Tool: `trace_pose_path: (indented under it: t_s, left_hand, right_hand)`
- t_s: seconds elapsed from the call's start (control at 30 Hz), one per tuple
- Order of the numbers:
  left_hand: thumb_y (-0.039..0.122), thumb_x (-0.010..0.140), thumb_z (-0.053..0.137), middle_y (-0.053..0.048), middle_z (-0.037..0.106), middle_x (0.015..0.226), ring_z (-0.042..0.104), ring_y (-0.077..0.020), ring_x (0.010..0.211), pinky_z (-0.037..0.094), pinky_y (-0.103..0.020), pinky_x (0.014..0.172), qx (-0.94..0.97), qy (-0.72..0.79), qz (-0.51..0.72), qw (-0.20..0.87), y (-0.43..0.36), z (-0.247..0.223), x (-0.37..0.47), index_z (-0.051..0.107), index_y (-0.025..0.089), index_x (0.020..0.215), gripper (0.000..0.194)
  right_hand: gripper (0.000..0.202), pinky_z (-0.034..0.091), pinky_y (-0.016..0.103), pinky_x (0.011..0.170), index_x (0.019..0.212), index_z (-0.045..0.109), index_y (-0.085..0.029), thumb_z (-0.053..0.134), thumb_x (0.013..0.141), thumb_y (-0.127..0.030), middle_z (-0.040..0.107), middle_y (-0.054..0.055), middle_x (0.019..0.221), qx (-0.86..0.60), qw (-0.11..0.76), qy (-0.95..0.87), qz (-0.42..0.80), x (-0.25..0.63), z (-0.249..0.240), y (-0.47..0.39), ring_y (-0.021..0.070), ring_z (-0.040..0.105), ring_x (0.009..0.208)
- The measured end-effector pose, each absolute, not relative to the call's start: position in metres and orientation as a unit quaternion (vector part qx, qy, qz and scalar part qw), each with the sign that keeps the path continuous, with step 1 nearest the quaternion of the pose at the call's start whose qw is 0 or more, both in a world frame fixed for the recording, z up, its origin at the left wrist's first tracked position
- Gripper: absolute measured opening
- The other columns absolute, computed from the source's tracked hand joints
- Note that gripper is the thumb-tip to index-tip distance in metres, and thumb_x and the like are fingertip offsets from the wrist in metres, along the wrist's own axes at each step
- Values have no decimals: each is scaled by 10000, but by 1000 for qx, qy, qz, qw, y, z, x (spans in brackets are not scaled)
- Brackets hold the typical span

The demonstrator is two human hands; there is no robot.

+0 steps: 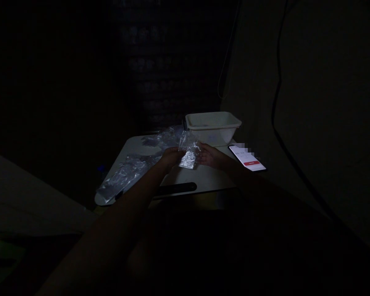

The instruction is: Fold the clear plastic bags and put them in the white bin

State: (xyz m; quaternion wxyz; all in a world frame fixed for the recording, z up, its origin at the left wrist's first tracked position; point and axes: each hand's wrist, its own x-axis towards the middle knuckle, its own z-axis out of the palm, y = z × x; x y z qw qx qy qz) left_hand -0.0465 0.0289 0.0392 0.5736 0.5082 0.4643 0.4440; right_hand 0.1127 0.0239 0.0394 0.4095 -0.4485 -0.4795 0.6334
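Mid-frame, plastic bag (pixel 189 159) is pinched by left hand (pixel 171 158), fingers closed! Right edge is gripped by right hand (pixel 212 156), fingers curled.

A clear bag (pixel 188 159) is held by left fingers (pixel 178 152) and right fingers (pixel 205 156) before a pale tub (pixel 214 133), a lit phone (pixel 248 158) seen at the tub's right.

Your white counter (pixel 210 177), slotted near its front edge, carries crumpled clear plastic bags (pixel 126 173) on your left, a white rectangular tub (pixel 213 135) at the back and a lit smartphone (pixel 247 158) at right.
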Motion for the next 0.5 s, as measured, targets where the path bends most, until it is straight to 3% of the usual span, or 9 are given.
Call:
trace_pose_path:
  t_s: [0.1, 0.2, 0.33, 0.5]
  left_hand:
    - [135, 550, 562, 19, 523, 476, 461, -65, 426, 363, -187, 450, 481, 463, 461, 585, 27, 40, -42, 538, 119, 573, 37]
    - [132, 544, 570, 27, 507, 452, 443, -57, 401, 353, -181, 428, 469, 464, 461, 593, 24, 42, -40, 514, 122, 541, 56]
    - [143, 542, 575, 32, 486, 444, 429, -49, 387, 337, -172, 406, 482, 461, 443, 599, 26, 40, -42, 490, 122, 521, 90]
    - [155, 569, 544, 57, 426, 405, 371, -30, 336, 287, -152, 355, 501, 475, 424, 587, 28, 38, -45, 468, 138, 514, 96]
  right_hand:
    - [84, 443, 257, 598, 738, 517, -156, 497, 687, -220, 593, 27, 690, -434, 416, -467, 648, 106, 39, 21, 107, 544, 588]
    - [60, 429, 229, 520, 641, 519, -142, 546, 613, -96, 557, -14, 558, -446, 446, -449, 633, 103, 40, 19, 84, 509, 493]
    - [65, 397, 202, 455, 591, 511, -146, 561, 591, -105, 515, -38, 481, -449, 450, -453, 625, 107, 40, 19, 68, 471, 439]
    - [54, 404, 220, 506, 593, 501, -158, 544, 588, -124, 512, -43, 497, -424, 457, -470, 624, 111, 37, 22, 82, 490, 482]
